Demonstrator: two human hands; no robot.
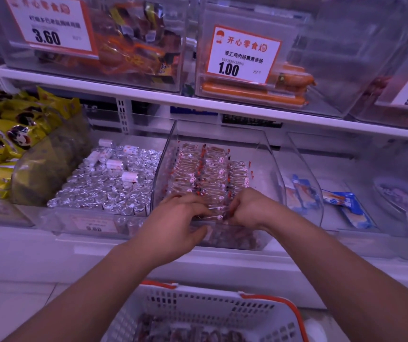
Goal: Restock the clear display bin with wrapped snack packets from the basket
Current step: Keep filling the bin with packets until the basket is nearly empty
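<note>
At the near end of the clear display bin (pixel 269 154), a few wrapped snack packets (pixel 216 214) sit pinched between the curled fingers of the left hand (pixel 179 218) and right hand (pixel 246 208). Both forearms reach forward over the white basket (pixel 198 304), palms down, hands nearly touching.

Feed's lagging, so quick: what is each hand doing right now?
Left hand: fingers curled on the wrapped snack packets at the front of the clear display bin.
Right hand: pinching those same front packets.
</note>
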